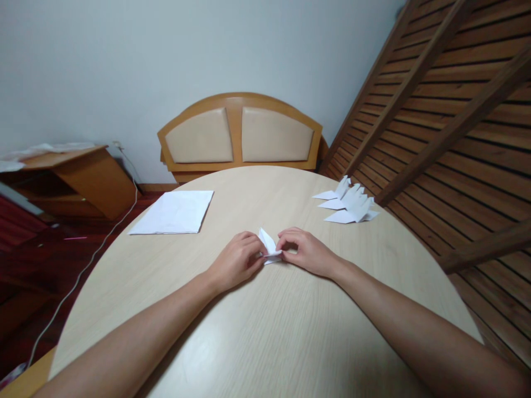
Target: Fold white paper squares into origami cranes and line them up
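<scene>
Near the middle of the round table, a small piece of folded white paper [269, 246] sits between my hands, one pointed flap standing up. My left hand [241, 255] pinches its left side, thumb and fingers closed on it. From the right, my right hand [305, 251] pinches the other edge between thumb and forefinger. Parts of the paper are hidden behind my fingers. To the right, several folded white paper cranes [350, 202] stand close together in a row. A stack of white paper sheets [174, 211] lies flat at the left.
The round wooden table [265, 331] has a curved edge. Behind it stands a padded headboard [240, 132] against the wall. A slatted wooden screen [448, 132] leans in at the right. At the left are a wooden cabinet [91, 182] and a white cable [99, 246].
</scene>
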A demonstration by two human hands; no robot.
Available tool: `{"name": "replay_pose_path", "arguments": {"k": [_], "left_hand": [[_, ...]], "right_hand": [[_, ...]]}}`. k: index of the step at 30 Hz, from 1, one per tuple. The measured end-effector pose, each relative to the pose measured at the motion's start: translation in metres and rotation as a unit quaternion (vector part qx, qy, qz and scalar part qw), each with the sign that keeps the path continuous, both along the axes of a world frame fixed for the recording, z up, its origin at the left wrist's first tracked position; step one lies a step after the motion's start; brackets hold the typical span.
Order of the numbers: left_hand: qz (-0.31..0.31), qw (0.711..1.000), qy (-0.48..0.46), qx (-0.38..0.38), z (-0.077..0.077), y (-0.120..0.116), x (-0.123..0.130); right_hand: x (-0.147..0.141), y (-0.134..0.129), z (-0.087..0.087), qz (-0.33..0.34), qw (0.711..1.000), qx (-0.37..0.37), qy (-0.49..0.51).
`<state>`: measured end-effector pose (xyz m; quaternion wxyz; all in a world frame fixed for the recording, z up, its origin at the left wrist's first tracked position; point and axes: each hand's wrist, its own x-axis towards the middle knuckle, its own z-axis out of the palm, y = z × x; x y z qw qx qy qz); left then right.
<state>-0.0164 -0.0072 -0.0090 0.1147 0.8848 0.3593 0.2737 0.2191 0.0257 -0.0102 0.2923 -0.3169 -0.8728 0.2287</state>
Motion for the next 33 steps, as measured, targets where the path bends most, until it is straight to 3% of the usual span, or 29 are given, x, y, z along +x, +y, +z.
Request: {"name": "replay_pose_path", "arguments": {"k": [5,10,16,22,33], "left_hand": [[-0.067,0.998,0.013,0.014,0.0,0.001,-0.002],[-0.086,0.996,0.036,0.017,0.004,0.001,-0.004],[-0.094,0.991,0.084,0.034,0.009,-0.001,-0.007],[-0.084,0.991,0.094,0.049,0.005,0.001,-0.009],[-0.062,0.993,0.091,0.038,0.002,0.005,-0.009]], "right_hand": [[0.005,0.0,0.003,0.052,0.998,0.03,-0.026],[0.01,-0.002,0.007,0.074,0.993,0.063,-0.068],[0.012,-0.008,0.012,0.098,0.983,0.109,-0.107],[0.009,-0.01,0.012,0.112,0.977,0.132,-0.123],[0.012,-0.013,0.024,0.074,0.976,0.138,-0.152]]}}
